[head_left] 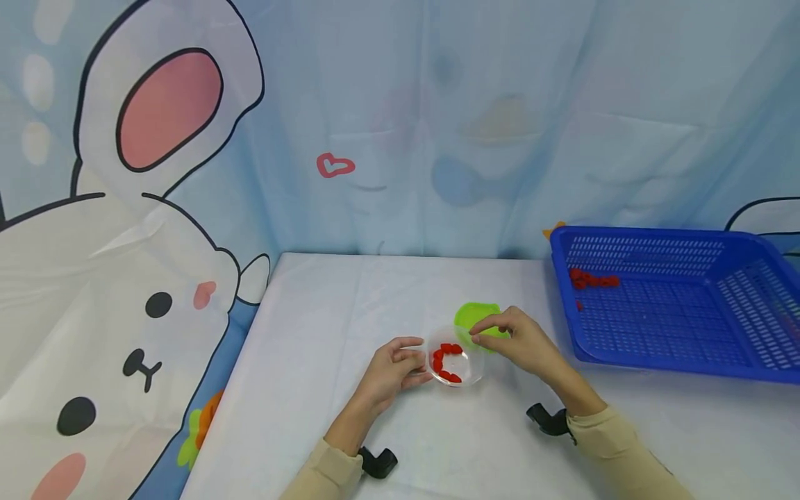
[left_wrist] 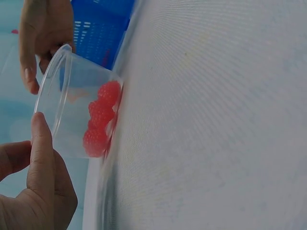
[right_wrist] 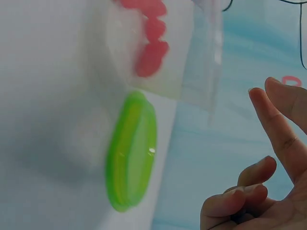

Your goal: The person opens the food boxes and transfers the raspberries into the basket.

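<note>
Tan sleeves come in closest to the camera, left sleeve and right sleeve, each with a black fitting near the wrist. Beyond them, a clear cup stands upright on the white tabletop, between the two hands. Red berries lie on its floor, curving along the side nearest the left hand.

That hand's fingers are parted and slightly bent, and they touch the cup at its rim without wrapping round it — probably to steady something so light. How firmly they press, I cannot tell.

The right hand is raised beside the cup's far right edge. Its thumb and forefinger are almost together at the tips, with the other fingers curled in; nothing shows between them. Such a pose suits small, soft pieces, which a full grasp might squash.

Just behind the cup and partly covered by the right hand, a green lid rests on the tabletop, likely kept close for easy reach. Over on the right is a blue basket with more red pieces gathered at its left end — the end nearer the cup, which would keep reaches short.
</note>
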Tool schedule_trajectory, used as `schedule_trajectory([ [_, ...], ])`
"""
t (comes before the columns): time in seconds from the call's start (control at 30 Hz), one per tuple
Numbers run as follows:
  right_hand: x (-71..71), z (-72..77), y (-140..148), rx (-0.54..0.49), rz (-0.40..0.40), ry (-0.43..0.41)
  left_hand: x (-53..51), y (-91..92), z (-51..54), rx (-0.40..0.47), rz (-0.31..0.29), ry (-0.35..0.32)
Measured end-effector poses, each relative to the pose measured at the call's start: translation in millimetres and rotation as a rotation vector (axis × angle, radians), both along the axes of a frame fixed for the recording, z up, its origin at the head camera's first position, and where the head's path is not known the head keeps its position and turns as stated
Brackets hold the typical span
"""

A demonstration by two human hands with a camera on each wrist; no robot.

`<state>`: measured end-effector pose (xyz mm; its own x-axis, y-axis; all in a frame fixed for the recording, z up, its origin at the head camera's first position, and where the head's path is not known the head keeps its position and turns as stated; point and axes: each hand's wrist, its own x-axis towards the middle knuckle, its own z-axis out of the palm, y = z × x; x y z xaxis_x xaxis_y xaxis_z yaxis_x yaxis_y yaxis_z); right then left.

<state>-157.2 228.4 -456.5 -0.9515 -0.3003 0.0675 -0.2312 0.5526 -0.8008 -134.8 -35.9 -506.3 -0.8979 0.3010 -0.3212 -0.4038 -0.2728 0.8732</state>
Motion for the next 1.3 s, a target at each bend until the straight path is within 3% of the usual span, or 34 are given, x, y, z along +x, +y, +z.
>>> schedule_trajectory([
  [0.13,4.4,-15.8,-8,-0.018,0.020,-0.024,0.4,0.2,-0.2,-0.007,0.000,0.005],
  [0.4,10.7,-38.3,-19,0.002,0.030,0.030,0.7,0.9,-0.4,-0.012,-0.002,0.007],
  [0.57,8.1,-43.0,-26,0.027,0.127,0.044,0.8,1.4,0.1,-0.019,-0.008,0.009],
  [0.7,4.4,-43.1,-29,0.033,0.192,0.046,0.6,1.5,-0.2,-0.016,-0.012,0.013],
  [0.83,0.3,-39.8,-31,0.123,0.210,0.018,0.0,0.7,-0.6,-0.014,-0.014,0.017],
  [1.07,-6.7,-25.8,-40,0.341,0.182,-0.096,-0.2,0.3,0.1,-0.005,-0.009,0.015],
  [1.3,-7.2,-21.3,-43,0.397,0.152,-0.152,0.3,0.8,0.0,0.002,-0.012,0.008],
])
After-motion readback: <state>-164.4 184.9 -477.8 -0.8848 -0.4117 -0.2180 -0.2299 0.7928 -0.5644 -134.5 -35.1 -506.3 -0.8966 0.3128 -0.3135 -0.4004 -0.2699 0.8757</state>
